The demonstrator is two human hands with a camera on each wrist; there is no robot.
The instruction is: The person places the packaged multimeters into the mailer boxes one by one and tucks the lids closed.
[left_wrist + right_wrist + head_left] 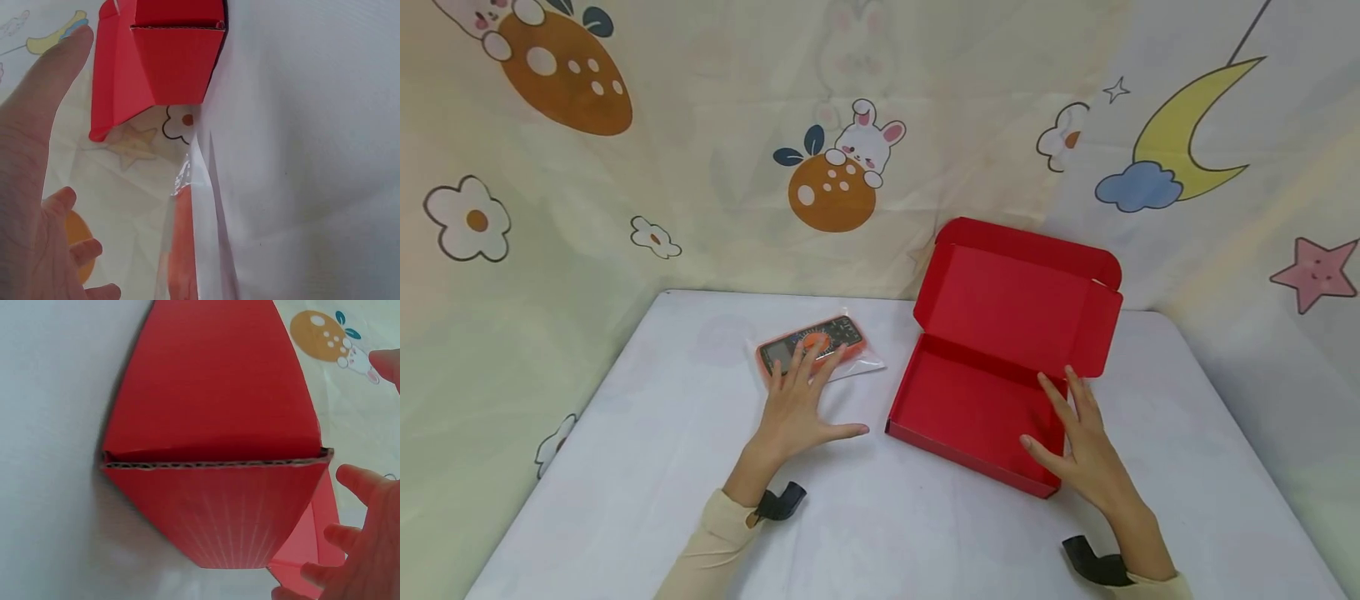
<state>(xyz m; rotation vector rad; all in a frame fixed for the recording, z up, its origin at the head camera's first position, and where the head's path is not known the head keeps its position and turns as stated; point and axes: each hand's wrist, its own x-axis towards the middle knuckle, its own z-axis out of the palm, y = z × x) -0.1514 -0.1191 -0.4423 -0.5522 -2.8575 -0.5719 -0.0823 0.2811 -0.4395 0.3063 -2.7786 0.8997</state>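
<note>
An orange multimeter (814,343) with a dark face and an orange dial lies in a clear plastic bag (867,363) on the table. My left hand (797,417) hovers over its near side with fingers spread; whether the fingertips touch the bag I cannot tell. In the left wrist view the bagged multimeter (182,250) stands beyond the fingers. A red cardboard box (970,408) sits right of it with its lid raised and its inside bare. My right hand (1086,458) is at the box's right side, fingers spread, holding nothing. The box's corrugated edge (219,464) shows in the right wrist view.
The box's raised lid (1018,292) leans back toward the printed curtain (722,167) behind the table. A white cloth covers the table (647,467). Black straps (781,502) are on both wrists.
</note>
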